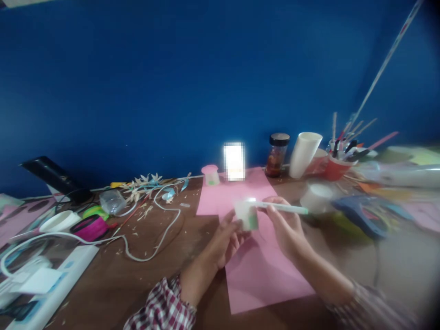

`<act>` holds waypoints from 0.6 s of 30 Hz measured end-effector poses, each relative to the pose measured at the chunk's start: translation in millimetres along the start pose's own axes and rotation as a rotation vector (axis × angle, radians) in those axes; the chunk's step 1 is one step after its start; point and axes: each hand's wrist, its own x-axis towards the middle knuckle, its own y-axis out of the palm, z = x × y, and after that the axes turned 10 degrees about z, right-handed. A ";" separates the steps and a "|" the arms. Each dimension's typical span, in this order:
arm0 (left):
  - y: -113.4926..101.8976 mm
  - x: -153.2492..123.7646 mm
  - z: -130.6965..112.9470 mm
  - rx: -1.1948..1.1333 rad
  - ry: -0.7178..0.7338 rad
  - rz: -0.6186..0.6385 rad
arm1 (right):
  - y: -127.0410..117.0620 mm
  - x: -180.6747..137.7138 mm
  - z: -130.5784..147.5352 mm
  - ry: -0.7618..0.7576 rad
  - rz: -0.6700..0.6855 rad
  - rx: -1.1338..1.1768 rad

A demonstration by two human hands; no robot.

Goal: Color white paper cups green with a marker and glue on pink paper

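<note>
My left hand (225,238) is closed around a small white pot (246,215) with a green patch, held above the pink paper sheet (261,270). My right hand (287,227) pinches a thin white stick with a green end (285,208), whose tip rests at the pot's mouth. Both hands hover over the brown table, close together. The picture is blurred by motion, mostly on the right.
At the back stand a small pink-lidded pot (210,175), a dark-lidded jar (277,155), a white cup (304,153) and a red cup of brushes (337,166). White cables (161,229), a pink spool (90,227) and a white power strip (51,288) lie left.
</note>
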 end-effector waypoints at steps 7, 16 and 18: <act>-2.4 -4.8 -2.6 0.063 -0.008 -0.055 | 1.0 -2.6 -3.4 0.030 0.071 0.003; -9.3 -5.7 0.7 0.053 -0.026 -0.046 | 4.6 -2.6 1.2 0.071 0.116 0.050; -9.9 -5.8 0.8 0.030 -0.022 -0.048 | 5.9 -2.1 2.7 0.066 0.088 0.004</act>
